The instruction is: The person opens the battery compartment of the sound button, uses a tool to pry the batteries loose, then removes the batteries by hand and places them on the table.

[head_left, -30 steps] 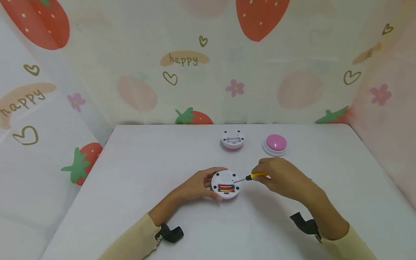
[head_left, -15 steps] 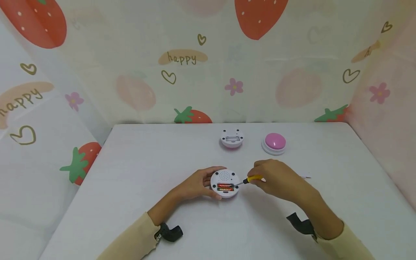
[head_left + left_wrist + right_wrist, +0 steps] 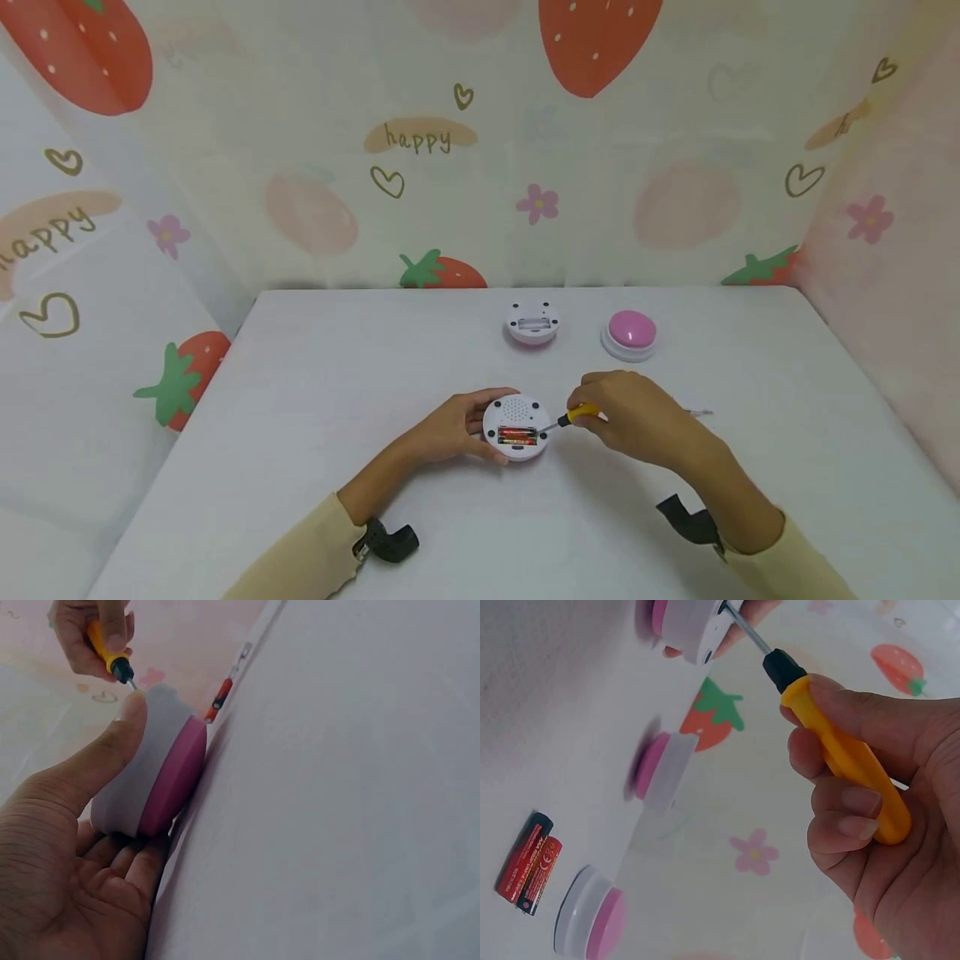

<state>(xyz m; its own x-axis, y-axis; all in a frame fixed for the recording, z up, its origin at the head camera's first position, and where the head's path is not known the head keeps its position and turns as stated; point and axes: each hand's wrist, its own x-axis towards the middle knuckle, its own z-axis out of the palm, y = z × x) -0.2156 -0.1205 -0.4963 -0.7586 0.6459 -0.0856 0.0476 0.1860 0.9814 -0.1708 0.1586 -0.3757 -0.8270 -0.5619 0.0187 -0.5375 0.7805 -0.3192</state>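
Observation:
My left hand [image 3: 450, 429] holds a round white and pink push button [image 3: 517, 407], which lies upside down on the table. Its open battery compartment, with two red batteries [image 3: 517, 437] inside, faces up. In the left wrist view the thumb lies on the white base [image 3: 146, 761], with the fingers around the pink side. My right hand [image 3: 637, 417] grips a small screwdriver [image 3: 847, 754] by its yellow handle. The metal tip reaches the compartment's right end in the head view. In the right wrist view, the tip is at the white base's edge.
Behind stand another overturned push button [image 3: 533, 323], its battery slot bare, and a third with its pink dome [image 3: 632, 330] up. Two loose batteries [image 3: 529, 862] lie on the table. A thin light piece [image 3: 701, 412] shows past my right forearm.
My right hand has moved slightly left and down, bringing the screwdriver tip from the compartment's upper right corner to the right end of the batteries. The left hand keeps its hold.

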